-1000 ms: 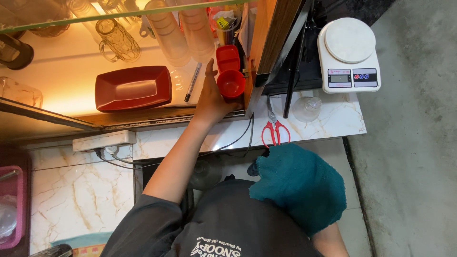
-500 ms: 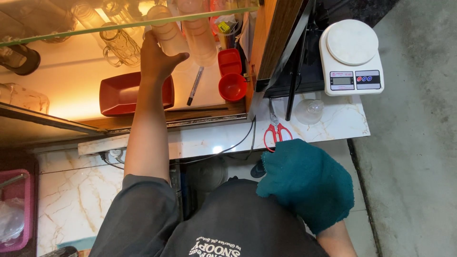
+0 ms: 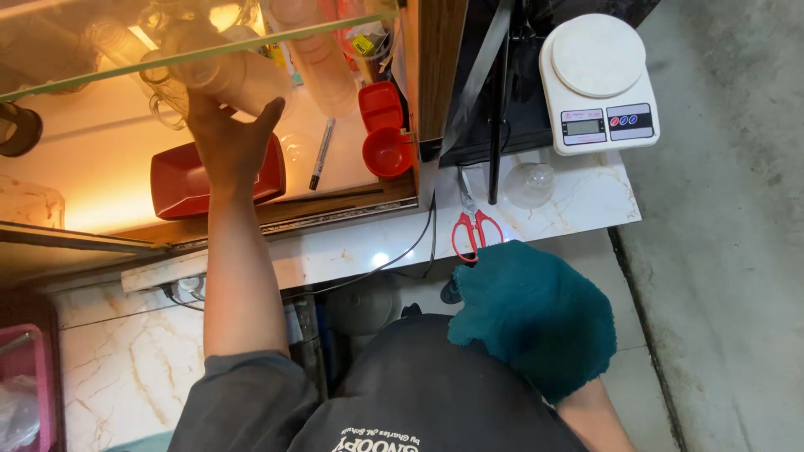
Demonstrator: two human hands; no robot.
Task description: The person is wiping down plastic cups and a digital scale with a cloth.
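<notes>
My left hand (image 3: pixel 224 138) reaches up into a lit shelf compartment, its fingers and thumb wrapped around the lower end of a stack of translucent plastic cups (image 3: pixel 247 77) under a glass shelf (image 3: pixel 100 71). Right below the hand lies a red rectangular tray (image 3: pixel 176 184). A thick teal cloth (image 3: pixel 536 322) wraps my right hand near my chest, so the hand is hidden. Only the forearm (image 3: pixel 596 414) shows.
Red scoop cups (image 3: pixel 387 151) and a black-and-white marker (image 3: pixel 321 155) lie on the shelf floor. On the marble counter (image 3: pixel 586 219) are a white kitchen scale (image 3: pixel 599 79), red-handled scissors (image 3: pixel 475 234) and a clear dome lid (image 3: pixel 532 184). A pink basket (image 3: pixel 25 377) stands at the lower left.
My left hand let go of the red scoop cups, moved left and up, and closed around the stack of plastic cups. The cloth-covered right hand stayed in place.
</notes>
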